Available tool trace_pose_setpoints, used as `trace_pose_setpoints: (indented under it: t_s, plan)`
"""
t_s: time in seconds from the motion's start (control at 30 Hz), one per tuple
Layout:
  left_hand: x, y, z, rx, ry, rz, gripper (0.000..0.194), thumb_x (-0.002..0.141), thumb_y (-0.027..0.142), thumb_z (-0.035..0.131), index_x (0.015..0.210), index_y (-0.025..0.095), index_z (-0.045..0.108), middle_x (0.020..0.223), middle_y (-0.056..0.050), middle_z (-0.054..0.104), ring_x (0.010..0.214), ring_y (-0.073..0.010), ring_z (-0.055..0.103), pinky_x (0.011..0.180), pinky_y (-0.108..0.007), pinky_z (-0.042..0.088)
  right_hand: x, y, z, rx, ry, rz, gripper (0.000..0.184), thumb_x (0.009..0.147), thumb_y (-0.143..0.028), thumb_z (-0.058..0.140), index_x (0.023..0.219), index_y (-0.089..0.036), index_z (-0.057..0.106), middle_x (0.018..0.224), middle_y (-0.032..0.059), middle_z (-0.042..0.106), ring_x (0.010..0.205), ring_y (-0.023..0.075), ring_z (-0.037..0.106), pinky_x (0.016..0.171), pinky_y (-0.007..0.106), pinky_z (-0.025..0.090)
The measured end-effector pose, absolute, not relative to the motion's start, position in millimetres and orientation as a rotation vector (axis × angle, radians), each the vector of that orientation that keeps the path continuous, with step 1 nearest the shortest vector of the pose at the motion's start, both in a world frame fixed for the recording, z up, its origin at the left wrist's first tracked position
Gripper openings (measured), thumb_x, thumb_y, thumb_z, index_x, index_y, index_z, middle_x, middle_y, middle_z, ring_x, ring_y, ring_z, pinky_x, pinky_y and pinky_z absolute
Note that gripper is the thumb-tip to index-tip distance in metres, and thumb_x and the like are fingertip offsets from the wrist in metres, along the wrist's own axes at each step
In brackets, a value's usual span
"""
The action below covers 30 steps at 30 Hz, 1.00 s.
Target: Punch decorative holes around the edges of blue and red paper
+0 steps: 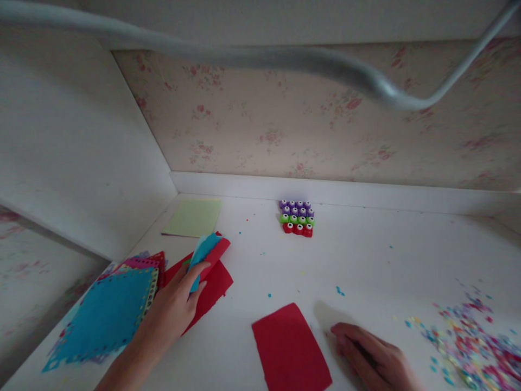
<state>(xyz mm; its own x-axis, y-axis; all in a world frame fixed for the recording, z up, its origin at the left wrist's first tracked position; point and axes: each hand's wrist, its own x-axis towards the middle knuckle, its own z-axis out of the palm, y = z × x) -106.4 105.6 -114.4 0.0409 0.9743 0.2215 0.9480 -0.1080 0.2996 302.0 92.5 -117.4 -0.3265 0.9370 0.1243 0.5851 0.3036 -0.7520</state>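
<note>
My left hand (179,301) pinches folded coloured paper at the left, with blue paper (208,245) and red paper (220,255) showing past its fingers. Below that, more red paper (214,290) lies on the table, partly covered by the hand. A separate red sheet (292,347) rests flat in the front middle. Just right of this sheet, my right hand (372,353) is on or just above the table with its fingers curled closed; nothing shows in it. Beside my left forearm is a stack of paper with hole-punched edges, topped by a blue sheet (116,309).
Several punch-like pieces with purple, green and red bodies (299,219) stand in rows near the back wall. Pale green paper (195,217) lies at back left. Coloured confetti (476,345) is heaped at right, with stray bits across the white table. A grey cable (285,57) crosses overhead.
</note>
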Motion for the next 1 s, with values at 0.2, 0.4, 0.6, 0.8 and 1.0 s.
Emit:
trace_pose_setpoints:
  t_s: [0.2,0.4,0.6,0.8,1.0]
  plan:
    - [-97.2,101.0,-116.5,2.346,1.965,0.401,0.052,0.1,0.023,0.038,0.151,0.036,0.034,0.147,-0.012,0.052,0.094,-0.0254,0.074,0.073,-0.036,0.063,298.6,91.2,-111.4,-1.467,-1.921,0.966,0.034,0.099,-0.047,0.045,0.096,-0.023,0.069,0.068,0.0008,0.067,0.057,0.0138,0.061,0.052,0.018,0.049]
    - [-93.9,101.3,-130.9,2.521,1.795,0.489,0.069,0.097,0.016,0.037,0.159,0.032,0.01,0.153,-0.009,0.045,0.134,-0.0266,0.052,0.105,-0.043,0.051,296.0,89.6,-104.8,-1.488,-1.886,1.078,0.037,0.101,-0.048,0.041,0.099,-0.021,0.067,0.07,-0.0001,0.061,0.061,0.0137,0.055,0.056,0.022,0.045]
    - [-93.7,107.4,-144.7,2.569,1.754,0.529,0.064,0.097,0.016,0.04,0.157,0.027,0.023,0.155,-0.01,0.043,0.139,-0.0265,0.045,0.113,-0.047,0.042,292.3,88.3,-104.7,-1.471,-1.866,1.079,0.034,0.1,-0.045,0.043,0.101,-0.02,0.066,0.073,0.0008,0.062,0.062,0.0143,0.057,0.059,0.025,0.044]
    - [-88.1,107.8,-142.4,2.627,1.727,0.37,0.05,0.102,0.044,0.039,0.146,0.021,0.049,0.156,-0.019,0.037,0.145,-0.0333,0.034,0.114,-0.057,0.034,288.7,85.1,-103.8,-1.473,-1.853,0.994,0.031,0.098,-0.041,0.044,0.099,-0.02,0.066,0.073,0.0013,0.063,0.062,0.015,0.058,0.059,0.026,0.044]
    - [-86.6,105.3,-141.0,2.572,1.766,0.335,0.055,0.1,0.051,0.042,0.148,0.025,0.045,0.16,-0.013,0.03,0.148,-0.0322,0.027,0.116,-0.055,0.03,286.4,79.3,-104.1,-1.462,-1.846,0.905,0.03,0.097,-0.04,0.046,0.096,-0.02,0.068,0.07,0.0014,0.064,0.061,0.0154,0.058,0.059,0.026,0.044]
